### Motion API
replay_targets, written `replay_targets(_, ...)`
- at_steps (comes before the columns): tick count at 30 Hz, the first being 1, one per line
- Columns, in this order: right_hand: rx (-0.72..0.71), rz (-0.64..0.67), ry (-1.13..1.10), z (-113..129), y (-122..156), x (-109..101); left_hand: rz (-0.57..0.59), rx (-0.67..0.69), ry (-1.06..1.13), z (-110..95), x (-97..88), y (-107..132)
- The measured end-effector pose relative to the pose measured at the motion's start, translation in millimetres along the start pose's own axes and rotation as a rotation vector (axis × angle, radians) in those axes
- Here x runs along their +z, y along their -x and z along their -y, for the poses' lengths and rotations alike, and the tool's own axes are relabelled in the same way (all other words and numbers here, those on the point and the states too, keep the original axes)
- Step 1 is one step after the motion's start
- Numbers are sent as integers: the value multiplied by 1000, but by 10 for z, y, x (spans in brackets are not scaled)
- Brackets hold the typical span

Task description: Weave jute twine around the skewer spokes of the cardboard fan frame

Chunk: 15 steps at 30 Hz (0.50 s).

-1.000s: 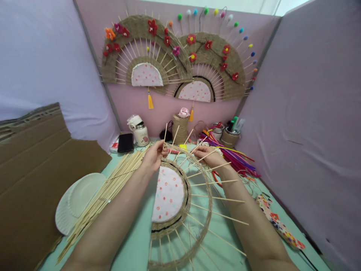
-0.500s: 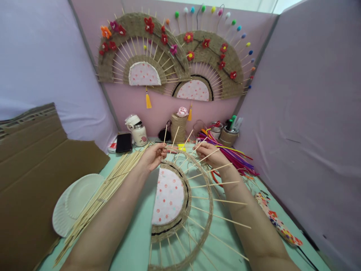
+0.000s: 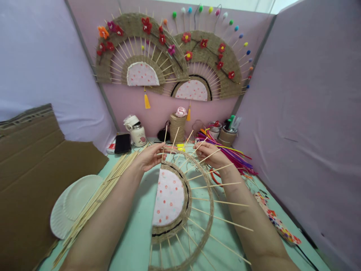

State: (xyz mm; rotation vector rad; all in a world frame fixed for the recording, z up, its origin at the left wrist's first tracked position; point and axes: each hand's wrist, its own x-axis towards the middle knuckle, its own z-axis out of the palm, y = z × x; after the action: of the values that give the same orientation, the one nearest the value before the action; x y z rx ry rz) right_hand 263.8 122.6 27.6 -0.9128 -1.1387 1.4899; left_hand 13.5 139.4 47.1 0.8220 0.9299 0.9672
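A half-round fan frame (image 3: 187,195) of thin wooden sticks stands tilted before me, its straight side to the left. Pink flowered cloth (image 3: 169,197) covers its middle, edged by a woven twine band with a black line. Farther out, a narrow ring of twine (image 3: 211,210) runs through the sticks. My left hand (image 3: 152,156) grips the frame's upper end by the first stick, thumb and fingers closed around it. Beside the upper sticks, my right hand (image 3: 208,153) is closed in a pinch at the ring's outer side; what lies between its fingertips is too small to make out.
Loose sticks (image 3: 98,192) and paper plates (image 3: 72,203) lie left, beside cardboard (image 3: 42,180). A phone (image 3: 123,143), a bottle (image 3: 137,131), a twine spool (image 3: 177,128) and coloured pipe cleaners (image 3: 231,154) stand or lie behind. Red-handled scissors (image 3: 216,177) rest under my right arm. Finished fans (image 3: 208,56) hang on the wall.
The fingers of my left hand have loosened and spread slightly at the frame's end. The fan and my right hand stay almost in place; the whole view has shifted a little.
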Motion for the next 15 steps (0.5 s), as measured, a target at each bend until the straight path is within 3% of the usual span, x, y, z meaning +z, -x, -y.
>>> replay_targets(5, 16, 35, 31, 13, 11, 8, 22, -4, 25, 36, 58, -4)
replay_targets(10, 28, 49, 37, 6, 14, 2, 182, -49, 118, 64, 110, -11)
replay_targets(15, 58, 61, 6, -13, 5, -29, 177, -83, 182, 82, 118, -21)
